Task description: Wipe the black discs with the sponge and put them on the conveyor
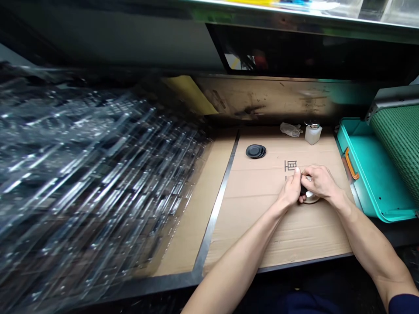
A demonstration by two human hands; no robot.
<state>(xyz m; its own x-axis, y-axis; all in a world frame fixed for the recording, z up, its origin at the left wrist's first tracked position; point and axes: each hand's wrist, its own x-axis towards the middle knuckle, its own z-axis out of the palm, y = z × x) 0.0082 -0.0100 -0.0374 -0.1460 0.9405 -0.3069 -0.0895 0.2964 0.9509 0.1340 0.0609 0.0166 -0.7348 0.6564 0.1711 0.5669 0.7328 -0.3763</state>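
Observation:
Over the cardboard-covered bench, my left hand (290, 188) is closed, thumb up, on a small dark piece (303, 190) that is mostly hidden by fingers. My right hand (322, 181) meets it from the right, its fingers bent and closed around a small white bit (308, 194), perhaps cloth or paper. Just under both hands lies a round, pale-rimmed object (312, 200), largely covered. Farther back on the cardboard, a few black round discs (255, 151) overlap in a small stack.
A squarish translucent bottle with a metal top (313, 133) stands at the back beside a crumpled clear bag (290, 129). Stacked clear plastic trays (114, 187) fill the left, blurred. To the right are a teal bin (363, 174) with an orange handle and a green conveyor belt (401, 139).

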